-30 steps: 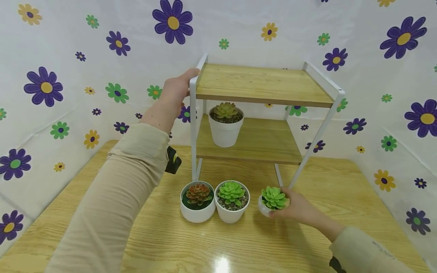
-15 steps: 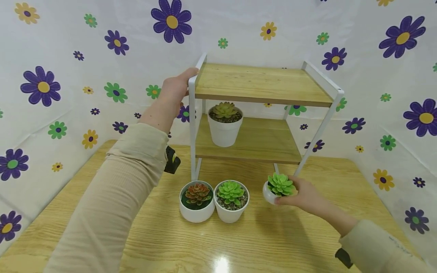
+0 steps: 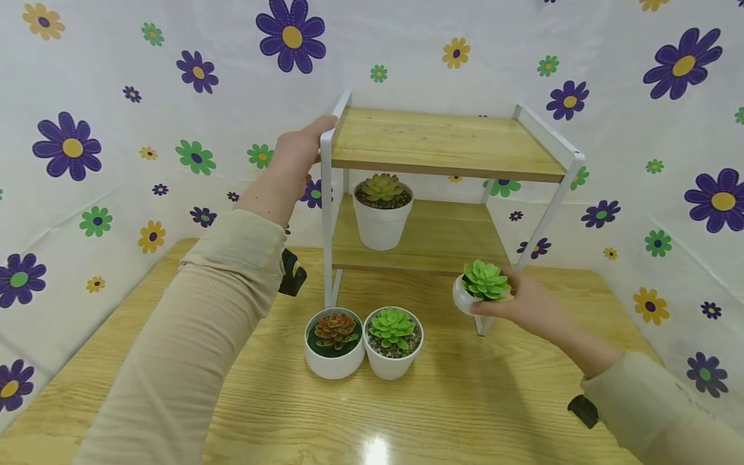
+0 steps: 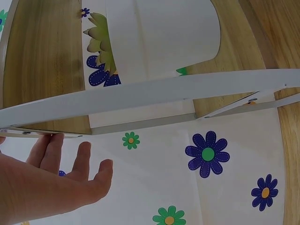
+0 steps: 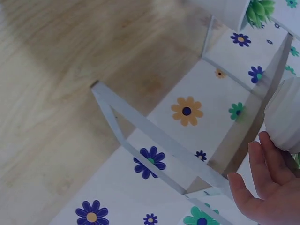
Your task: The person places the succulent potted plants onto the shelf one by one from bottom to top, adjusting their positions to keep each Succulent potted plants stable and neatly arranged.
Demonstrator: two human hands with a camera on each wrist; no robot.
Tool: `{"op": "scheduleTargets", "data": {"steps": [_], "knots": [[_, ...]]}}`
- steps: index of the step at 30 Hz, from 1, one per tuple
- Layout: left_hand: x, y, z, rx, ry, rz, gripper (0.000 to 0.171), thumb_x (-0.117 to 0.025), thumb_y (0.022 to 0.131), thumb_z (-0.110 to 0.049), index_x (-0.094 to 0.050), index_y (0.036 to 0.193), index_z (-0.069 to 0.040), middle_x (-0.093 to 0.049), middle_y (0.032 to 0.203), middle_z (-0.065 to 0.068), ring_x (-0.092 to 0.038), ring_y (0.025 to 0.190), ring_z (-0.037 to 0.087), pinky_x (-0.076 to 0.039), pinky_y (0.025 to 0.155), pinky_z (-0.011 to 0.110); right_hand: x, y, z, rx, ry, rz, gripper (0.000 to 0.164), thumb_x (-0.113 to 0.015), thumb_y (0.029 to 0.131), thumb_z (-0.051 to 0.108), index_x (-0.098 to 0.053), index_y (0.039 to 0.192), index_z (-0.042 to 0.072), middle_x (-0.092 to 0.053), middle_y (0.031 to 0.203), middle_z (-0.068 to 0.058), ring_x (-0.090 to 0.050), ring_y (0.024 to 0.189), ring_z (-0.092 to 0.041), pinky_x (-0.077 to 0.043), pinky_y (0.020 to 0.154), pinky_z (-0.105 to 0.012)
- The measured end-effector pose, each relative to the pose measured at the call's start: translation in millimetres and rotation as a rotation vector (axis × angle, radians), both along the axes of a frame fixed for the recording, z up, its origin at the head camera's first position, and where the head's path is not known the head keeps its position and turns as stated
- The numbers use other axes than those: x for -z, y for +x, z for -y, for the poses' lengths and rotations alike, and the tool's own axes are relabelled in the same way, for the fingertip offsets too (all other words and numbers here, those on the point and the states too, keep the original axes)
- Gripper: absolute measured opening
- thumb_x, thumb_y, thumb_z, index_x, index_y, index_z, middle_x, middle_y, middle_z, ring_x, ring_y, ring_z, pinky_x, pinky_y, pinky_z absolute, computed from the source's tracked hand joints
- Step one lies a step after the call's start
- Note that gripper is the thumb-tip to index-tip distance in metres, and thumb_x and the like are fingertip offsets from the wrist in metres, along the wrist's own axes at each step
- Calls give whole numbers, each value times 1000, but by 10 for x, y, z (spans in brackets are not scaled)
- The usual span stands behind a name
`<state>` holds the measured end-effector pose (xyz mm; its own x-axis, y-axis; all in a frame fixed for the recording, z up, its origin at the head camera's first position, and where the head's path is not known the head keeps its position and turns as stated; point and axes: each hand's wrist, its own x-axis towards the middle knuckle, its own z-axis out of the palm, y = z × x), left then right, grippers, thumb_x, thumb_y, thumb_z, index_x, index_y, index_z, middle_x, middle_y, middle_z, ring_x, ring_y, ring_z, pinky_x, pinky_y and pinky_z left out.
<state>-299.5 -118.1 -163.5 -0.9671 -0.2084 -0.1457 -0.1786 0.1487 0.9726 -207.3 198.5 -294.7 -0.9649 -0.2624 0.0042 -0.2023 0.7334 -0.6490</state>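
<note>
My left hand (image 3: 293,155) grips the top left rail of a two-tier shelf rack (image 3: 453,139) with wooden boards and a white metal frame. In the left wrist view, fingertips (image 4: 54,140) touch the frame's inner side while the other fingers stay off it. My right hand (image 3: 531,307) holds a small white potted succulent (image 3: 485,282) with bright green leaves, raised off the table in front of the rack's lower right corner. In the right wrist view its white pot (image 5: 286,117) rests against the fingers. The thumb is hidden there.
A white pot with a yellow-green succulent (image 3: 382,219) stands on the left of the lower shelf. On the wooden table (image 3: 279,413), a reddish succulent (image 3: 335,358) in a low bowl stands beside a green potted succulent (image 3: 391,361). A flowered cloth (image 3: 407,39) hangs behind.
My right hand has raised the small potted succulent and carried it slightly right, up toward the lower shelf's right front corner. My left hand keeps its hold on the rack.
</note>
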Motion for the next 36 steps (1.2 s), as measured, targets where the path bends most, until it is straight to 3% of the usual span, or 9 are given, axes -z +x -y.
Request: {"op": "scheduleTargets", "data": {"steps": [9,18,28,36], "knots": [[-4,16,1,3,-3,-1,65,-51,88,-56,-40,141,-21,-34,150,-5,-32,137,16,-23,116,38,-219,-120,130,34,-17,-11,75,-71,81,35,-39,137,-3,-50,131,-25,-50,118,-43,-44,93,-57],[-6,13,0,0,-15,3,67,-50,88,-57,-38,142,-20,-34,150,-5,-33,137,16,-25,115,37,-328,-278,235,101,-22,23,76,-70,81,38,-38,136,-2,-49,133,-24,-49,120,-41,-45,95,-54],[-10,16,-15,10,-7,-8,66,-52,87,-56,-40,141,-20,-34,149,-5,-34,136,17,-24,116,38,-324,-472,382,179,-51,46,74,-68,82,38,-36,135,-3,-50,129,-25,-50,117,-36,-45,96,-48],[-14,13,2,4,1,-4,65,-53,86,-55,-41,140,-21,-35,149,-5,-33,136,17,-24,116,39,-297,-609,486,193,-72,61,75,-67,83,38,-35,137,-2,-49,131,-23,-48,119,-36,-43,99,-49]]}}
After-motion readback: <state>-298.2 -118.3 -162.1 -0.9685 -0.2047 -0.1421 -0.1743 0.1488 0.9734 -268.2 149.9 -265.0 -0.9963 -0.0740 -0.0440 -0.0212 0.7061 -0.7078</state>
